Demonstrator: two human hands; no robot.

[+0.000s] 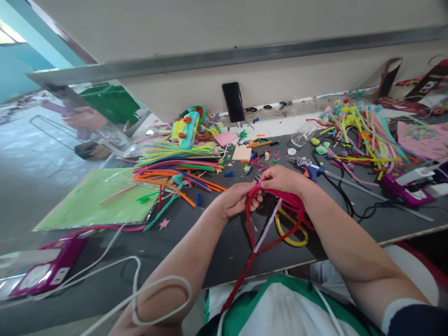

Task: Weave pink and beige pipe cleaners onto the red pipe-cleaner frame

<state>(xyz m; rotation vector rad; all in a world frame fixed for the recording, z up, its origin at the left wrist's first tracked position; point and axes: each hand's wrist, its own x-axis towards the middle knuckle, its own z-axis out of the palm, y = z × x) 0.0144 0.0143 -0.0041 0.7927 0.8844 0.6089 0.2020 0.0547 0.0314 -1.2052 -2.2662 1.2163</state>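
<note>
White cord looped over the left forearm, closest to the lens. Phone propped upright against the back wall.

- Left hand: well in front of the phone, fingers closed in a pinch on the top of the red pipe cleaners.
- Right hand: just beside the left, fingers curled tight on the same bundle.
- Red pipe cleaners hang in loops from both hands, over the counter edge. A pale pipe cleaner runs among them.
- Yellow loops lie on the counter under the bundle, perhaps scissor handles.
- Left of the phone: pile of pipe cleaners, green sheet.
- Right of the phone and nearer: blue glue gun.

Judgement: stems being twisted together at the top. Further twisting calls for both pinches to stay tight at the joint.
</note>
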